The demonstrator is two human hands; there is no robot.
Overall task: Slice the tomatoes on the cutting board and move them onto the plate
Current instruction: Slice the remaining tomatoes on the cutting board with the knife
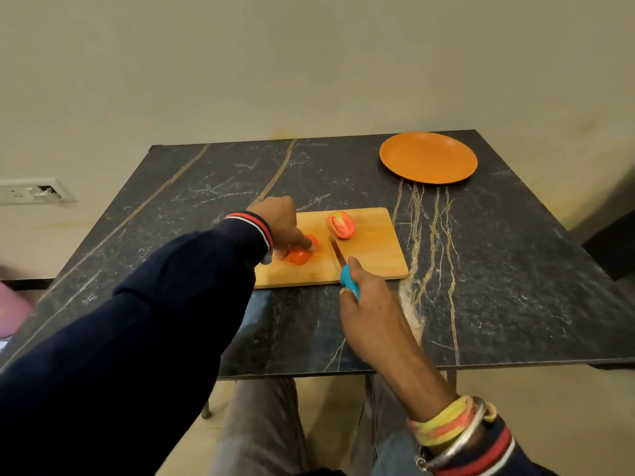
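I saw the cutting board [371,255] lying mid-tabletop [498,269], with dark stone open on its right, near and far sides. My left hand [280,221] held a tomato piece [299,256] under curled fingers at the board's left end. A cut tomato half [342,225] lay by the far edge. My right hand [364,304] gripped the blue-handled knife [348,281], its blade between the two pieces. The orange plate [427,158] sat well apart, by the far right corner.
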